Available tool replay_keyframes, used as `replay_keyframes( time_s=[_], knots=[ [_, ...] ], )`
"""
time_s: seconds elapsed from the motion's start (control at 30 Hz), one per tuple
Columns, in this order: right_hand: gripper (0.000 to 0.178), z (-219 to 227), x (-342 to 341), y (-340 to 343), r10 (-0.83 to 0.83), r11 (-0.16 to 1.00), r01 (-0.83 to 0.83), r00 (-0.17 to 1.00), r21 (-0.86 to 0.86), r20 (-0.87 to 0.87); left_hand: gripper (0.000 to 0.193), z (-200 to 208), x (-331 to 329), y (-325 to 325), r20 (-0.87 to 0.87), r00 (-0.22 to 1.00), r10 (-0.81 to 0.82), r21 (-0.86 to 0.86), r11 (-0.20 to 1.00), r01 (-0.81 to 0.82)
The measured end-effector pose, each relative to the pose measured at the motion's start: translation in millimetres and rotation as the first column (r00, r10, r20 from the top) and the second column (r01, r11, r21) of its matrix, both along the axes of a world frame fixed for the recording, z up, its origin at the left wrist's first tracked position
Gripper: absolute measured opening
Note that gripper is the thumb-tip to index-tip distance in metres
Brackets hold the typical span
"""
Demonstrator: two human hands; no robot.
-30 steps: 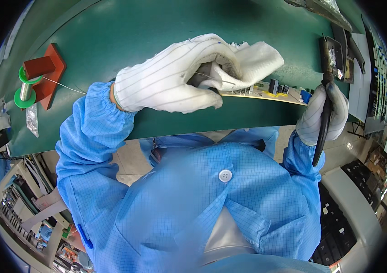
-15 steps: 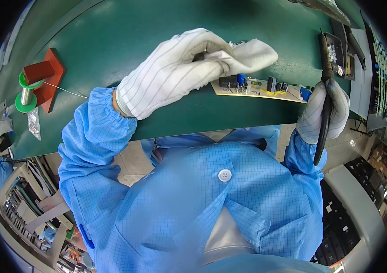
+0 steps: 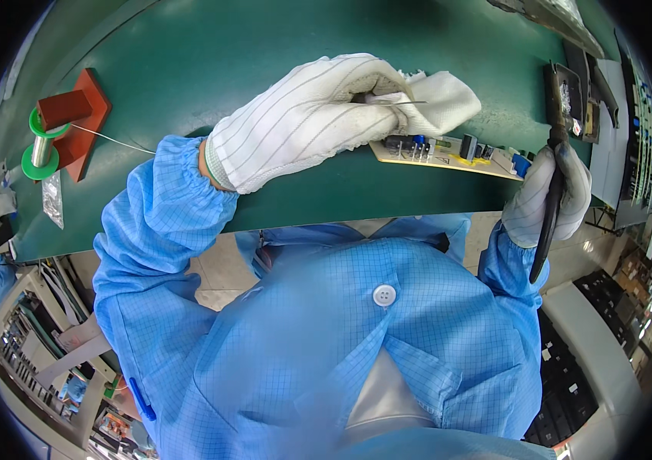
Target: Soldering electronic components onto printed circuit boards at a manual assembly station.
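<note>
My left hand, in a white striped glove, is closed with the fingers pinched. A thin length of solder wire sticks out past the fingertips. Beside the fingers a flap of white fabric stands out; whether it belongs to the glove I cannot tell. Just under it lies a pale circuit board with upright black and blue components, its left end partly covered by the hand. My gloved right hand is wrapped round a black soldering iron, whose far end points away from me beside a small dark tray.
At the left a green-ended solder spool hangs on a red stand, its wire running toward my left sleeve. A clear plastic bag lies by it. Several boards stand in a rack at the far right. The green table ends near my body.
My left hand has shifted slightly right, and the solder wire now shows beyond its fingers. The board sits a little further right in the picture. My right hand keeps its grip on the soldering iron.
</note>
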State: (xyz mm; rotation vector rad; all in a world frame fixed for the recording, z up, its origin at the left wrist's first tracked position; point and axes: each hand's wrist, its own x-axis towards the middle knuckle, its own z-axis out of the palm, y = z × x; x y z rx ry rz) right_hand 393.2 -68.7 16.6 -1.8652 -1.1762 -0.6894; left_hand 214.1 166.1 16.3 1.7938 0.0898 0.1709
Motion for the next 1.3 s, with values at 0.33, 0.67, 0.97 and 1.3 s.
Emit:
replay_keyframes(
  time_s=[0.33, 0.67, 0.97, 1.3],
  knots=[
    [0.030, -6, 0, -5, -0.015, 0.999, 0.014, 1.000, -0.030, -0.018, 0.049, 3, -3, -2, 0.046, 0.998, -0.034, 0.296, 0.955, 0.019],
    [0.020, -21, 18, -7, -0.057, 0.960, 0.025, 0.993, 0.277, 0.108, 0.040, 17, -1, -24, 0.262, 0.960, 0.095, 0.264, 0.950, -0.166],
    [0.020, -13, 41, -3, -0.127, 0.976, 0.048, 0.917, 0.212, 0.379, 0.040, 65, -1, -40, 0.432, 0.901, 0.046, 0.327, 0.923, -0.204],
    [0.023, -2, 39, -7, -0.283, 0.958, 0.236, 0.703, 0.161, 0.653, 0.031, 68, 0, -51, 0.541, 0.838, 0.067, 0.370, 0.876, -0.309]
  ],
)
